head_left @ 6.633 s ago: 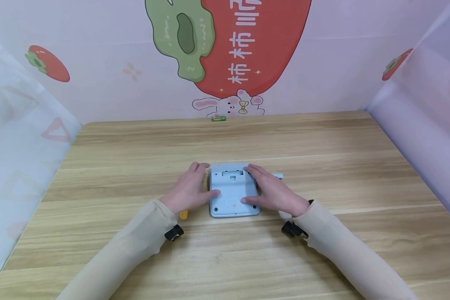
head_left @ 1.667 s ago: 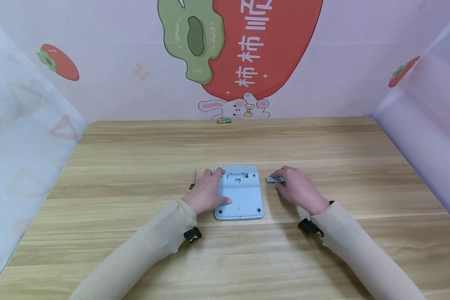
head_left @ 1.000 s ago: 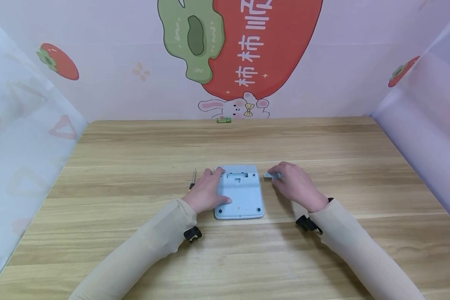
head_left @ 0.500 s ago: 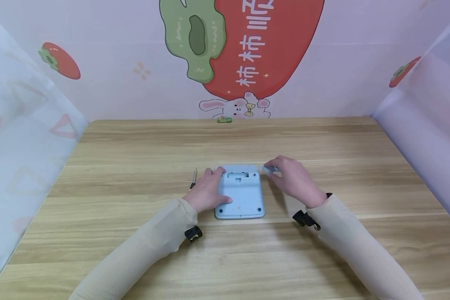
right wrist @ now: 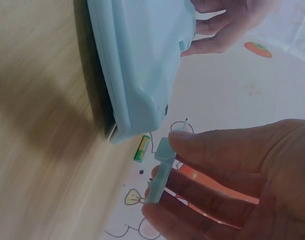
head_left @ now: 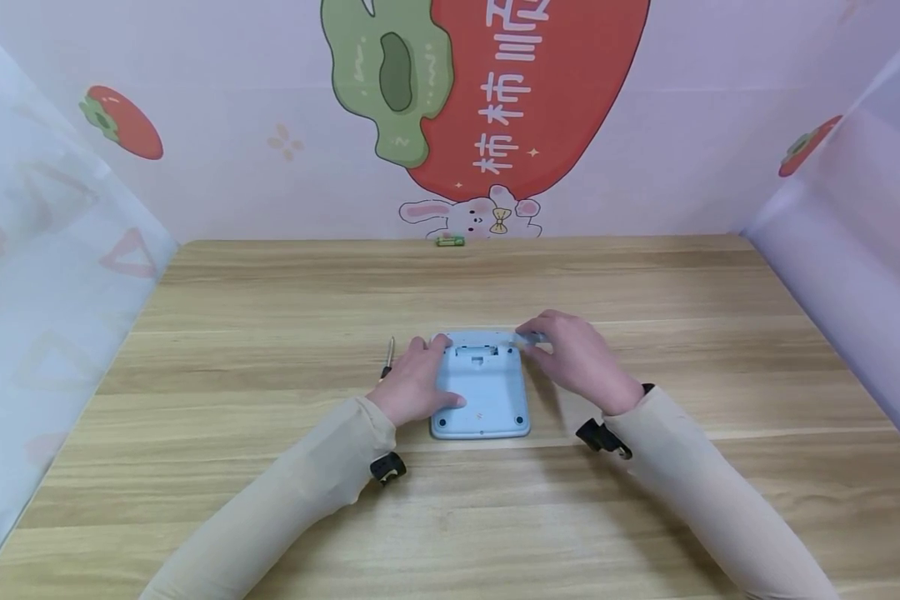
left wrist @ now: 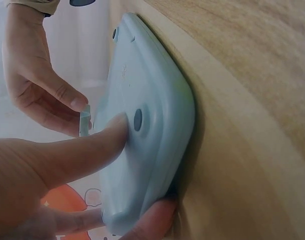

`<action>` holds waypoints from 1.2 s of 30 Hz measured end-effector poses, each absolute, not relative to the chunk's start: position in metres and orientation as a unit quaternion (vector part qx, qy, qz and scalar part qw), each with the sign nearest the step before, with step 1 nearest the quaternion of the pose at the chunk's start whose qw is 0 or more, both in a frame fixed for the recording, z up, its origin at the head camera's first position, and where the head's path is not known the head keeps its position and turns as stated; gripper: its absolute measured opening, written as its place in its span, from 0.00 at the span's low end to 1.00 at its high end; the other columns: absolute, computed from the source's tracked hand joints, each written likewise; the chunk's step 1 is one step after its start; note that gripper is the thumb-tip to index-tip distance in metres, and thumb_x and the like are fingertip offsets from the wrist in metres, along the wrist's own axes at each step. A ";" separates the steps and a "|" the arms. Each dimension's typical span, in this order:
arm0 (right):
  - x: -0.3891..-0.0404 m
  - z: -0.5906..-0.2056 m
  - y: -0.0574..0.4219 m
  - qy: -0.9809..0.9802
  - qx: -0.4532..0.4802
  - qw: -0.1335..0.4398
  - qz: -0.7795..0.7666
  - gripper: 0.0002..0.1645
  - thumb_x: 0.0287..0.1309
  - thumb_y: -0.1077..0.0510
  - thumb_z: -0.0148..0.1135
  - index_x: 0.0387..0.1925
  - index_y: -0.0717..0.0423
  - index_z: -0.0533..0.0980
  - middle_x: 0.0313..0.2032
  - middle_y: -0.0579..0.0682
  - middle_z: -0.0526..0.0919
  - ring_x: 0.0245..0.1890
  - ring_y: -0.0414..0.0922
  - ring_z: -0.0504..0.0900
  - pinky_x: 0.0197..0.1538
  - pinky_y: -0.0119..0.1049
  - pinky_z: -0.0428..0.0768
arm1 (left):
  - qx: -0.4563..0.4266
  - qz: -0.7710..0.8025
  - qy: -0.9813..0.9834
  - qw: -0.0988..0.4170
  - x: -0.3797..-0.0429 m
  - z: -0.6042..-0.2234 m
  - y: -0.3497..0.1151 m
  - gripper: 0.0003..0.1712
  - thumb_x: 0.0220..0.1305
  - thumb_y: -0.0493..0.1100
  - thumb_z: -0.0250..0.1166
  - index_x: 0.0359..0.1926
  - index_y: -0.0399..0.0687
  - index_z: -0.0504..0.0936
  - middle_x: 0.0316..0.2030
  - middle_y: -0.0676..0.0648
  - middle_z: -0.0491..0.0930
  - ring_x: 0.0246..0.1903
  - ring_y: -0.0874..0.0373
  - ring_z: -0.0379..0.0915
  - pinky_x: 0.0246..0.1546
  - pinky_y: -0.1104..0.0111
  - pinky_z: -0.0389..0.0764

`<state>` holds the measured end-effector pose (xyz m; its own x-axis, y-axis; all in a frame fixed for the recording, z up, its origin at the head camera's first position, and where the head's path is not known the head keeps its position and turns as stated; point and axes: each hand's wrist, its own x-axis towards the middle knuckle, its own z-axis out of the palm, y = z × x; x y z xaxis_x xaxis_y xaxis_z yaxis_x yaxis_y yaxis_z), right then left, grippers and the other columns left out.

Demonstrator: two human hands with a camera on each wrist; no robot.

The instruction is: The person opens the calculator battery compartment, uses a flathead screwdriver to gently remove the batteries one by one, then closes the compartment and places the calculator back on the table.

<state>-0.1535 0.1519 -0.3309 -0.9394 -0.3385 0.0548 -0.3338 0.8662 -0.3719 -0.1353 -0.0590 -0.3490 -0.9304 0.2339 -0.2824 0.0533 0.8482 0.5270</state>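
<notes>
1. As the blue device (head_left: 489,392) lies on the table (head_left: 232,400), the left hand (head_left: 412,386), fingers spread, grips its left side.
2. The right hand (head_left: 583,365) pinches a small cover (right wrist: 161,176) beside the device's far-right corner.

We wear a long, plain beige left sleeve (head_left: 277,496) and a matching right sleeve (head_left: 712,492), softly creased toward the ends. At our left cuff (head_left: 372,427) we carry a small, blocky black unit (head_left: 387,467); at our right cuff (head_left: 640,418), a similar black fitting (head_left: 598,436) and the edge of a black strap (head_left: 648,388).
</notes>
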 end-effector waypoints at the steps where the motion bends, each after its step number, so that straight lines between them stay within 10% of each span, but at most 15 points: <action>1: -0.154 -0.331 0.151 0.966 -0.174 0.007 -0.191 0.15 0.55 0.60 0.63 0.45 0.60 0.79 0.45 0.56 0.82 0.45 0.51 0.80 0.49 0.47 0.78 | 0.077 0.265 0.946 0.170 -0.135 -0.349 -0.059 0.46 0.48 0.49 0.72 0.66 0.49 0.60 0.54 0.38 0.67 0.45 0.49 0.68 0.48 0.57 0.75; 36: -0.155 -0.329 0.118 0.960 -0.210 0.037 -0.182 0.15 0.54 0.61 0.63 0.46 0.56 0.80 0.46 0.53 0.82 0.46 0.49 0.80 0.49 0.43 0.79 | 0.092 0.267 0.944 0.170 -0.136 -0.351 -0.061 0.46 0.49 0.50 0.71 0.66 0.47 0.59 0.54 0.37 0.66 0.44 0.49 0.68 0.47 0.57 0.75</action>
